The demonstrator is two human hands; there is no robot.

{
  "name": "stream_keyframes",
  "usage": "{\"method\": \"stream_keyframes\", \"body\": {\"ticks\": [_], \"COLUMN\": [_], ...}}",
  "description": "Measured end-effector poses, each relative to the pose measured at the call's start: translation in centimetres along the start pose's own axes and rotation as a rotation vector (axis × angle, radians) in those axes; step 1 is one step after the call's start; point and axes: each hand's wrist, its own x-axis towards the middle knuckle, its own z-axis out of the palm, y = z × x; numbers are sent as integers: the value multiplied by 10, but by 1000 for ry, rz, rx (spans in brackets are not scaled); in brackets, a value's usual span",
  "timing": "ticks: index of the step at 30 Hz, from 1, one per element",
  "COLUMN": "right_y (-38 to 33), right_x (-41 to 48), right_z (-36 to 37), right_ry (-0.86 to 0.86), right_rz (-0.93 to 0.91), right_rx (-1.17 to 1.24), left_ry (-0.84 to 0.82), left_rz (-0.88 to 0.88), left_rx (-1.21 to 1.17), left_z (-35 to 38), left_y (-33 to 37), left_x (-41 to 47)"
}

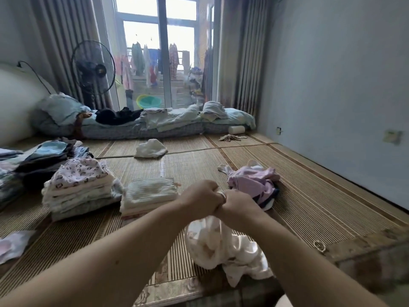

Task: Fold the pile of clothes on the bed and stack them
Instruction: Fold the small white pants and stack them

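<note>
My left hand (200,196) and my right hand (238,206) meet in the middle of the bed, both closed on the top of a cream printed garment (223,249). It hangs down from them in a bunch onto the bamboo mat (309,207). A loose pile of lilac and dark clothes (254,185) lies just beyond my right hand. To the left stand folded stacks: a striped cream stack (148,196), a taller stack topped with a patterned piece (79,187), and dark and blue stacks (44,160) further left.
A crumpled white garment (151,148) lies mid-mat. A small beige cloth (231,137) lies far right. Bedding and pillows (168,120) line the far edge before the window. A fan (93,67) stands at the left. A pink-white piece (13,244) lies near left. The wall closes the right side.
</note>
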Motion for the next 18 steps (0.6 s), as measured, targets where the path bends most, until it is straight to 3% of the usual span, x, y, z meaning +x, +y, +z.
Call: {"method": "stream_keyframes", "body": {"ticks": [3, 10, 14, 18], "right_y": [-5, -29, -53, -76], "right_x": [8, 24, 23, 24], "right_z": [-12, -107, -151, -173], "right_ry": [231, 310, 290, 413], "right_rz": [0, 54, 59, -8], "right_rx": [-168, -386, -324, -143], "left_ry": [46, 104, 89, 258], "left_rz": [60, 87, 211, 134], "left_rx": [34, 467, 1221, 724], "left_z": [-21, -113, -168, -198], "left_y": [0, -3, 5, 45], "left_x": [4, 12, 12, 15]}}
